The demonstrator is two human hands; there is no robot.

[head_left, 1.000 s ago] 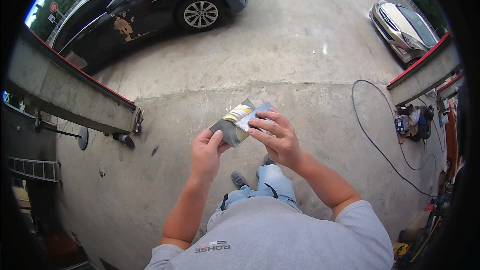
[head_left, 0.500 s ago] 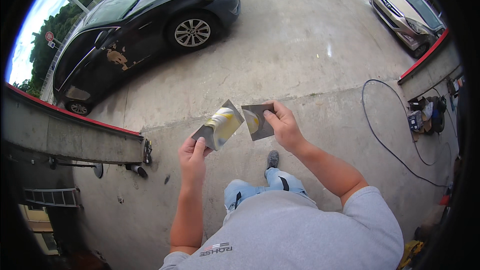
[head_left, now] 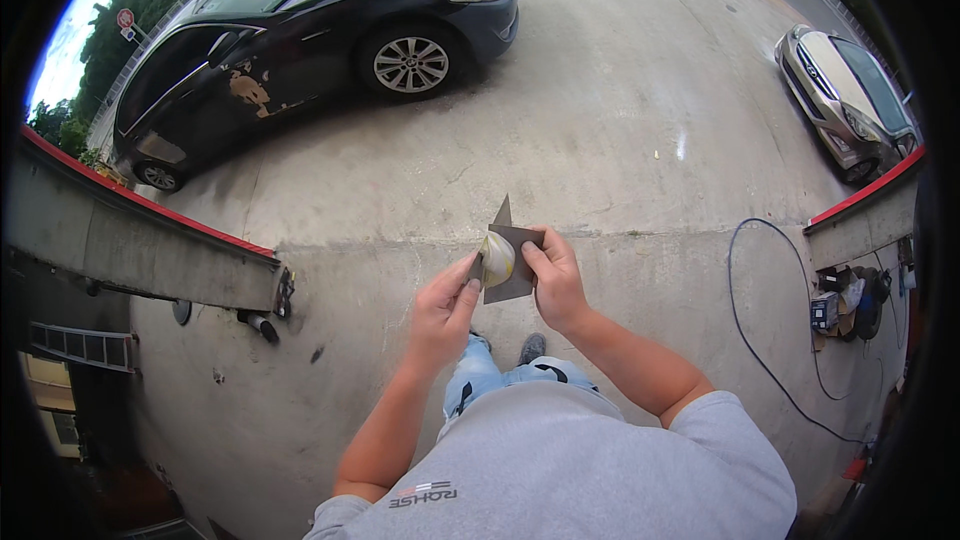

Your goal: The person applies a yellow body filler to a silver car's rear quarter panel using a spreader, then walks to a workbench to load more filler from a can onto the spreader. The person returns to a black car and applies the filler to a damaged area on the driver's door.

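Note:
My left hand (head_left: pixel 443 305) is closed on a thin grey putty spreader (head_left: pixel 504 210), which is turned nearly edge-on, its far corner pointing up. Another flat, dark grey putty spreader (head_left: pixel 515 287) is pinched in my right hand (head_left: pixel 560 282), thumb on its upper face. The two blades meet or overlap in front of my body. A pale lump of putty (head_left: pixel 497 258) with yellow streaks sits where they come together. How much putty is on the left blade's far side is hidden.
Ahead on the left stands a dark car (head_left: pixel 310 65) with bare, sanded patches on its door. A light-coloured car (head_left: pixel 845 105) is at the far right. A dark hose (head_left: pixel 737 290) loops over the concrete floor. Red-topped low walls (head_left: pixel 150 208) flank the opening; a ladder (head_left: pixel 82 346) lies left.
Both hands have come together, bringing the blades into contact or overlap. The left spreader has turned from face-up to nearly edge-on, and its broad putty smear now shows as a lump between the blades.

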